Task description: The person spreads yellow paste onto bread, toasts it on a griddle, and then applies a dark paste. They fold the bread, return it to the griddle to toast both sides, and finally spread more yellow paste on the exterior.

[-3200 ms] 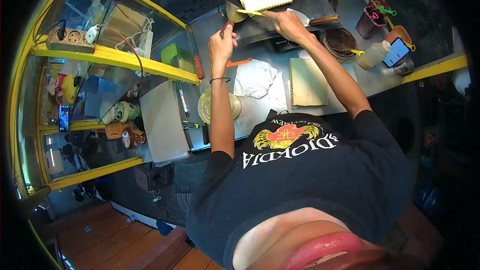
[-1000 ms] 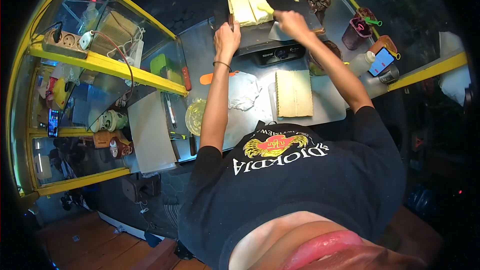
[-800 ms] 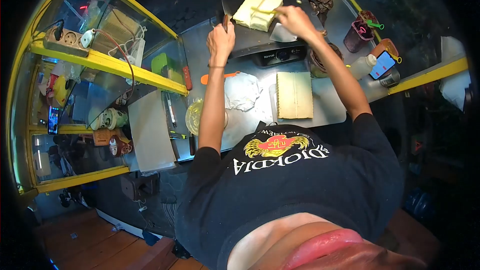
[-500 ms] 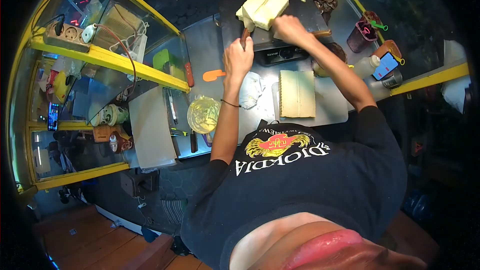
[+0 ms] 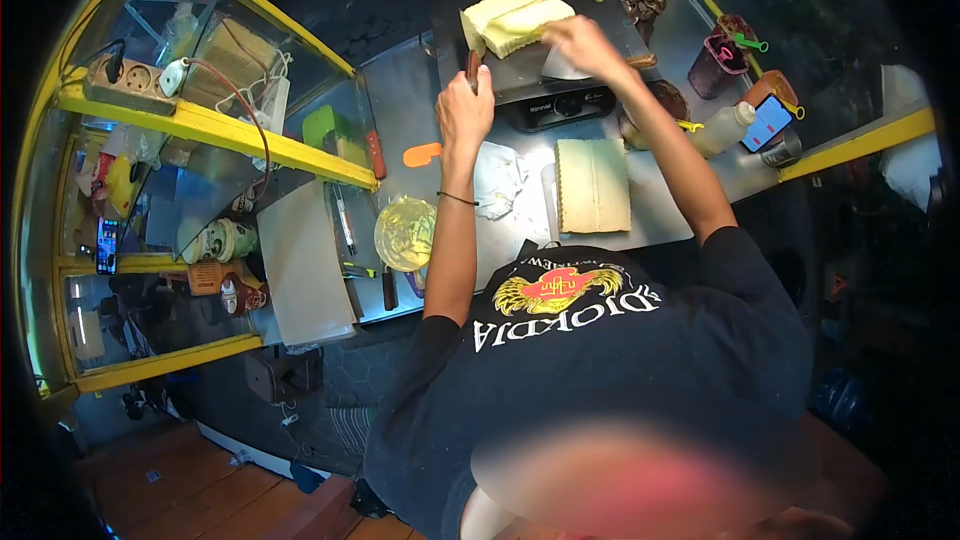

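Observation:
Two thick pale-yellow bread slabs, a far one (image 5: 505,2) and a near one (image 5: 530,28), lie side by side on a dark flat griddle (image 5: 450,5). My left hand (image 5: 465,112) is wrapped round the brown handle of a spatula (image 5: 473,68), whose blade is at the left end of the bread and mostly hidden. At the right end of the near slab, my right hand (image 5: 585,47) has its fingers closed on the edge. Below that hand, a second spatula (image 5: 562,66) with a wooden handle rests on the griddle's front edge.
On the counter are a cut bread loaf (image 5: 593,185), a white cloth or plastic bag (image 5: 500,180), a tub of yellow spread (image 5: 405,230) and an orange spatula (image 5: 421,154). Jam containers (image 5: 718,65), a squeeze bottle (image 5: 727,128) and a phone (image 5: 767,123) stand right. A yellow-framed glass case (image 5: 210,130) borders the left.
My left hand has moved slightly left and the spatula blade has shifted to the bread's left end. The bread has turned a little, and the second spatula's blade is now visible.

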Tool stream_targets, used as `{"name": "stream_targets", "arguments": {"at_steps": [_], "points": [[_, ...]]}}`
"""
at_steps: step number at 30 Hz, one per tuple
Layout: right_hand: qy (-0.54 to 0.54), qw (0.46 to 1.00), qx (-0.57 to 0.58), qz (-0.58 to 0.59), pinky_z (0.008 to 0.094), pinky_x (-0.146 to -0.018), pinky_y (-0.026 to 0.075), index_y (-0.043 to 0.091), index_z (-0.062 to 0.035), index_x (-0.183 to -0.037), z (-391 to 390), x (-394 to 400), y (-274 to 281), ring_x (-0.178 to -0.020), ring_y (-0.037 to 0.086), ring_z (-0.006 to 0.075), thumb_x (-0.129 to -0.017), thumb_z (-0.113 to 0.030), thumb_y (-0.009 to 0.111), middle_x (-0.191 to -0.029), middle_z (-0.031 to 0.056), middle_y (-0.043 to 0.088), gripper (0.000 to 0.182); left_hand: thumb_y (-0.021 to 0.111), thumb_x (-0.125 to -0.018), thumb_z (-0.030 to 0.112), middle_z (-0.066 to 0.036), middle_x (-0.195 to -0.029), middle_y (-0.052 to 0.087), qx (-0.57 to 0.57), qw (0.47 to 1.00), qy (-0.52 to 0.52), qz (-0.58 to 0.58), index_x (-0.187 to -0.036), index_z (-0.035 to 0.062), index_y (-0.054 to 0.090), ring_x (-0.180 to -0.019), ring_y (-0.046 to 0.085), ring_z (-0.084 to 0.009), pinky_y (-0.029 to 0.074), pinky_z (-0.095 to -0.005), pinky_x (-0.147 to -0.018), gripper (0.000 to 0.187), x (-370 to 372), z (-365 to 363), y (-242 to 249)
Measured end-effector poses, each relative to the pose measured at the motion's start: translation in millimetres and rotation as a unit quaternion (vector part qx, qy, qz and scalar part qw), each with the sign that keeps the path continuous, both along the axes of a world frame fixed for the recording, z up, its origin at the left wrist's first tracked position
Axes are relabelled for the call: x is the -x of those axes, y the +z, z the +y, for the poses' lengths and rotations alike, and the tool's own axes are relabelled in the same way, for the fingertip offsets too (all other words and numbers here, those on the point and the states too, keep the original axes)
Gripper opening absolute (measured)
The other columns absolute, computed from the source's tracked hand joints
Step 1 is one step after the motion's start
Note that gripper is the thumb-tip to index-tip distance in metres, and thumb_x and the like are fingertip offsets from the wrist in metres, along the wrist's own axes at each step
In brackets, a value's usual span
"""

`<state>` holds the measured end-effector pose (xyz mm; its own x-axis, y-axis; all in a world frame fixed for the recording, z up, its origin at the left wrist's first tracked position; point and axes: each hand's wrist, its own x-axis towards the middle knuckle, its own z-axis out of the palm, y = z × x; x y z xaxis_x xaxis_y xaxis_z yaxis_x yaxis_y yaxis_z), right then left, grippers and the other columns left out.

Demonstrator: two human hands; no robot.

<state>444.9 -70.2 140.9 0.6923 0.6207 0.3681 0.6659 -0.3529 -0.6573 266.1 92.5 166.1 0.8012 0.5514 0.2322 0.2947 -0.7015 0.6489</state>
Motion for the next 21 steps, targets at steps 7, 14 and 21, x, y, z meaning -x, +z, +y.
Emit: {"name": "stream_targets", "arguments": {"at_steps": [7,14,21], "points": [[0.005,0.979,0.186,-0.078,0.0479,-0.083,0.053,0.071,-0.0126,-0.107,-7.8,25.1,14.8,-0.091,0.066,0.0409,-0.081,-0.016,0.058,-0.095,0.0241,0.067,0.029,0.052,-0.094,0.041,-0.030,-0.081,0.065,-0.050,0.999,-0.014,-0.016,-0.083,-0.0039,0.064,-0.080,0.064,-0.0470,0.048,-0.0532,-0.072,0.047,-12.4,-4.6,-15.8],[-0.114,0.992,-0.046,-0.002,0.0339,-0.068,0.050,0.068,-0.0020,-0.106,-61.8,14.1,47.6,-0.071,0.066,0.0221,-0.088,-0.023,0.059,-0.081,0.0160,0.069,0.029,0.051,-0.095,0.042,-0.016,-0.066,0.064,0.165,0.982,0.011,-0.096,-0.079,-0.0021,0.067,-0.062,0.064,-0.0284,0.048,-0.0396,-0.058,0.049,48.0,12.4,-33.2],[0.101,0.957,-0.105,0.249,0.0206,-0.045,0.038,0.069,-0.0026,-0.104,-1.6,98.3,61.7,-0.050,0.045,0.0038,-0.089,-0.015,0.062,-0.070,-0.0020,0.058,0.021,0.053,-0.096,0.048,0.007,-0.057,0.029,0.733,0.648,-0.058,-0.199,-0.115,0.0022,0.056,-0.044,0.025,-0.0039,0.031,-0.0233,-0.049,0.050,80.0,-15.9,-100.7]]}}
